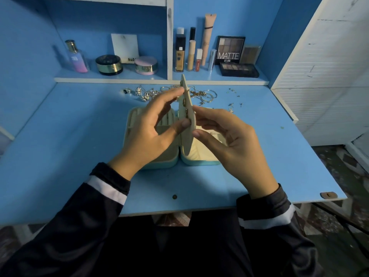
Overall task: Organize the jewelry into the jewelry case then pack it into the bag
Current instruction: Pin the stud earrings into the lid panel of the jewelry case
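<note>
- Pinches the earring panel [186, 105] with the left fingers [184, 123] — thumb low near its front edge, forefinger higher on the left face, the rest loosely bent.
- Meets the panel's right face with the right fingers [197, 133]: index tip and thumb tip against it, the others half curled. Cannot tell whether anything small sits between them.
- Keeps the panel upright and edge-on between left hand [147, 134] and right hand [229, 144], with a few gold earrings showing on its left face.
- Directly beneath, flat on the table [79, 146]: the jewelry case [199, 162], open, cream inside both halves.
- Beyond the case at 12 o'clock, a tangle of loose jewelry [201, 94]; at 1 to 2 o'clock, scattered studs [232, 108]; at 11 o'clock, a ring [127, 90].
- Probably fixing earrings to the panel; organising looks far from done, with most pieces outside the case and no bag in view.
- Next likely calls for steadying the panel one-handed and reaching to 1 o'clock for another stud — a fine fingertip pinch.
</note>
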### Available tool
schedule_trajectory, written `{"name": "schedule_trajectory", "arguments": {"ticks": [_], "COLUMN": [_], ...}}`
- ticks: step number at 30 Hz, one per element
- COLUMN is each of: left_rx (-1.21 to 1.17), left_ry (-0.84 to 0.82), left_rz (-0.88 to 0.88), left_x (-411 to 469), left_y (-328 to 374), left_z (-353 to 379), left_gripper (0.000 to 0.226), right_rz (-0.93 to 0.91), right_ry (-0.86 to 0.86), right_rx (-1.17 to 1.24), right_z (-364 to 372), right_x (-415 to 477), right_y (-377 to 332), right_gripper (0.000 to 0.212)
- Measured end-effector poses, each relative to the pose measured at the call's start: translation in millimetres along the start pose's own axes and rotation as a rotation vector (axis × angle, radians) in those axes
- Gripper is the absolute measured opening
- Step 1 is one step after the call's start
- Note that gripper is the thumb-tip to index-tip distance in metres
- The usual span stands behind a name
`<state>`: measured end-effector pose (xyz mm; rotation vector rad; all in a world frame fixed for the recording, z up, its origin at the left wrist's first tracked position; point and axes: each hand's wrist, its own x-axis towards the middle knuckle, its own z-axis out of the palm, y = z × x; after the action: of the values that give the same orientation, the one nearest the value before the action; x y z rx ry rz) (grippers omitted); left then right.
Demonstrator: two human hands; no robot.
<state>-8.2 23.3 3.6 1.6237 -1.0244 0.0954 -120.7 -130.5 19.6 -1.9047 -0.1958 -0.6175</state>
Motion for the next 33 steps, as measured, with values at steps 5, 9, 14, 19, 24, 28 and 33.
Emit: {"name": "schedule_trajectory", "arguments": {"ticks": [5,9,14,19,24,28,33], "left_rx": [0.06,0.058,0.233,0.49,0.653,0.705,0.732], "left_ry": [-0.087,-0.166,-0.284,-0.416,-0.486,-0.513,-0.527], "left_rz": [-0.127,-0.245,-0.31,-0.253,-0.203,-0.186,-0.177], "left_x": [-2,-2,-2,-2,-1,-2,-3], "left_y": [2,1,-3,3,7,4,2], "left_z": [15,24,28,29,32,33,34], "left_gripper": [0.056,0.063,0.062,0.063,0.061,0.061,0.059], "right_rz": [-0.026,0.006,0.065,0.193,0.325,0.384,0.418], "right_ry": [0.05,0.085,0.163,0.242,0.24,0.24,0.256], "right_rx": [-0.14,-0.153,-0.18,-0.177,-0.218,-0.239,-0.287], "right_z": [-9,-18,-27,-34,-36,-34,-29], "right_x": [-2,-11,-27,-45,-56,-61,-62], "right_y": [2,9,15,29,41,42,38], "right_gripper": [0.037,0.041,0.042,0.038,0.039,0.042,0.039]}}
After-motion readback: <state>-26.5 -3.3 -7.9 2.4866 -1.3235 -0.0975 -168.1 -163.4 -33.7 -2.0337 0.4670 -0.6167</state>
